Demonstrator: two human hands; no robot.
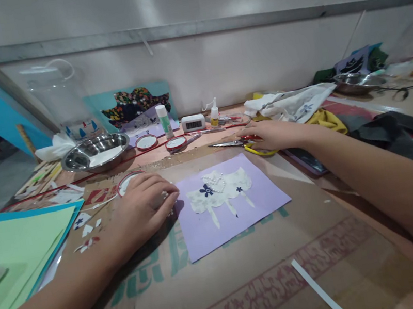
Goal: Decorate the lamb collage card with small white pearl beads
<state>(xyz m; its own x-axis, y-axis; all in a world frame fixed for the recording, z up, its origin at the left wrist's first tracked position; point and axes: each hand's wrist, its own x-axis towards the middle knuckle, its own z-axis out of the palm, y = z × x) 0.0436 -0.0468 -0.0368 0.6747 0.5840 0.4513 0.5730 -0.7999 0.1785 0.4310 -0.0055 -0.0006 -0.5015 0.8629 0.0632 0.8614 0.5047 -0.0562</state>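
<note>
The left hand (145, 200) curled its fingers (156, 184) around beads (169, 213) beside the card (202, 243); the right hand (276, 134) covered the scissors (227, 144) beyond, pinch unclear. Good handling meant keeping their tips off the card.

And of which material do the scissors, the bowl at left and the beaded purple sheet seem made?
Scissors: grey, faintly shiny blades, probably steel; yellow and red handles, likely plastic by their solid colour.
Bowl: polished metal, perhaps stainless steel, from its mirror-like highlights.
Beaded purple sheet: matte paper or thin card, flat with straight edges.
</note>
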